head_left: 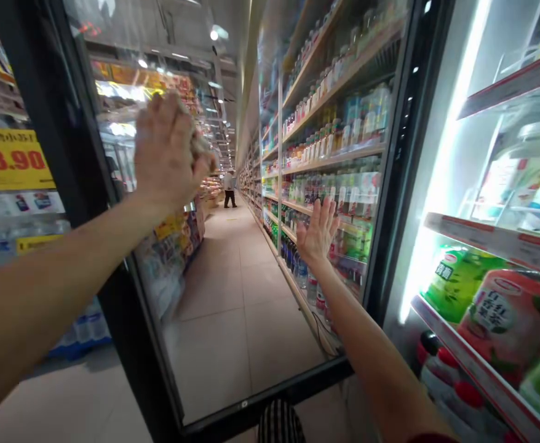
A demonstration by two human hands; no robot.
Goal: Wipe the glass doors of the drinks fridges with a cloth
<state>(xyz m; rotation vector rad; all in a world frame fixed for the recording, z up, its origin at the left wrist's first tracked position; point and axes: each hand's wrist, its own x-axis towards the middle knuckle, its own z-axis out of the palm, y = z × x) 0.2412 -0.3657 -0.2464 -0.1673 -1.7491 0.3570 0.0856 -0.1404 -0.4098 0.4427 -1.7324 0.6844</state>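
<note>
My left hand [166, 151] is raised at the upper left of an open glass fridge door [246, 409], slightly blurred. A pale cloth [199, 144] shows beneath its fingers and beside the thumb, mostly hidden by the hand, which presses it to the pane. Lower and to the right, my right hand [318, 232] rests flat against the glass, fingers outstretched, holding nothing. The door has a black frame, and the store aisle is visible through or in its pane.
At the right, lit fridge shelves [496, 237] hold a green drink pack [454, 280], a red drink jug [512, 317] and bottles. A yellow price sign [11, 160] hangs at the left above stacked goods. A person [229, 187] stands far down the aisle.
</note>
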